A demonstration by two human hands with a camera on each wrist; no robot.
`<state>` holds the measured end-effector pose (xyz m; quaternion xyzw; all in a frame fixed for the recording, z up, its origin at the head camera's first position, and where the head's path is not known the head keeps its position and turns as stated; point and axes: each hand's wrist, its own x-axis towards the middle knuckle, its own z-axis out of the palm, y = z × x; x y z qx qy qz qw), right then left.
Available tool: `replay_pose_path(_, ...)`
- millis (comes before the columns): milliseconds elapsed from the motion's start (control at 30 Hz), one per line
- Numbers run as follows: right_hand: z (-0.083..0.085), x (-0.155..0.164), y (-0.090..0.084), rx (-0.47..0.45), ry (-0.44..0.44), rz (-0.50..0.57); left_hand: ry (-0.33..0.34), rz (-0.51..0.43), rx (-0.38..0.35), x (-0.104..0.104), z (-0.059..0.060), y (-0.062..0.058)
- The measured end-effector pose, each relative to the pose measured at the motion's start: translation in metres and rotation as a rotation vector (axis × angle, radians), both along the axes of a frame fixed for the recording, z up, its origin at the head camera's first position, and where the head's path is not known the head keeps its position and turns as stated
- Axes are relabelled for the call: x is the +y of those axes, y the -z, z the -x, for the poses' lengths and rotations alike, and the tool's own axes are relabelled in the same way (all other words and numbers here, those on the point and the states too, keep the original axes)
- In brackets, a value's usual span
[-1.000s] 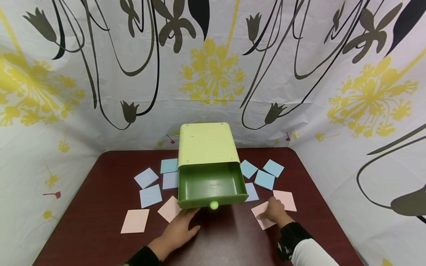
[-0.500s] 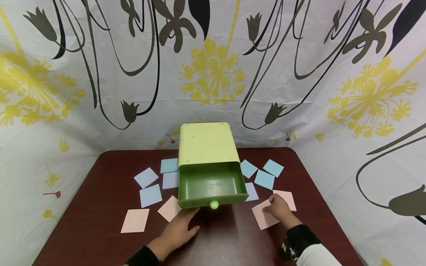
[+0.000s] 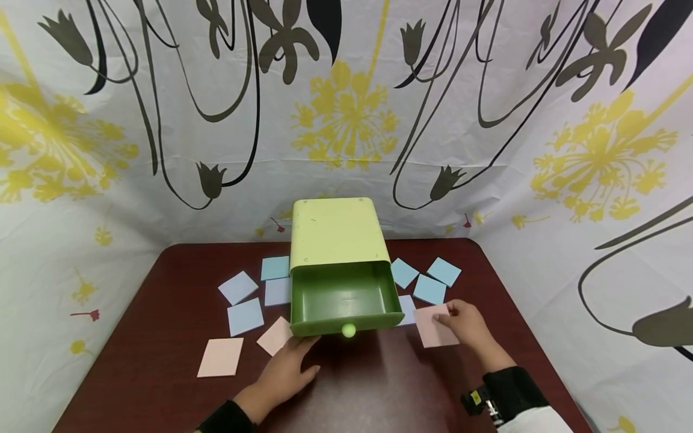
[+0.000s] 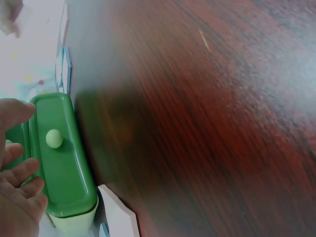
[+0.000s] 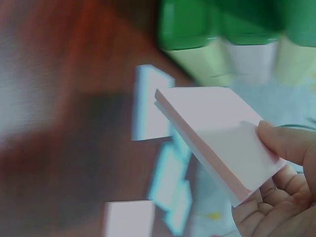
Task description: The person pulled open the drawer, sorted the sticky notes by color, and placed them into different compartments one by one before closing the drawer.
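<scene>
My right hand (image 3: 470, 328) pinches a pink sticky note pad (image 3: 433, 326) above the table, right of the drawer. In the right wrist view the thumb lies on top of the pad (image 5: 217, 133), fingers beneath; its edge shows a pink layer over a paler one. The green drawer (image 3: 346, 325) with a round knob (image 3: 349, 330) stands pulled out of a pale yellow box (image 3: 338, 234), and nothing shows inside. My left hand (image 3: 284, 373) rests by the drawer's front left corner, fingers loosely bent and holding nothing. Another pink pad (image 5: 129, 219) lies on the table, hidden in the head view.
On the dark red table (image 3: 352, 397), several blue and lilac pads lie left of the box, such as a light blue pad (image 3: 245, 317), with two pink pads (image 3: 220, 357) nearer. Several teal pads (image 3: 429, 290) and a lilac pad (image 3: 407, 310) lie right. Patterned cloth (image 3: 346, 120) surrounds the table.
My right hand has taken the nearer right-hand pink pad off the table and raised it, turning it and moving it slightly away from me. The left hand has barely shifted.
</scene>
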<state>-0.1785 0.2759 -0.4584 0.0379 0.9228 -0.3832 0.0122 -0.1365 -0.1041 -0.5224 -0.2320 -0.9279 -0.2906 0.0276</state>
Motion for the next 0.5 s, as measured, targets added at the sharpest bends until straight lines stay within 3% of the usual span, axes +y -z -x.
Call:
replay_pose_path(233,0.000,-0.008,-0.056,0.094,0.056,0.011,-0.063,-0.005,-0.034,-0.013,-0.003,-0.002)
replay_pose_path(500,-0.002,-0.026,-0.105,0.300,0.074,0.033,-0.132,-0.029,-0.020,-0.030,-0.011,-0.002)
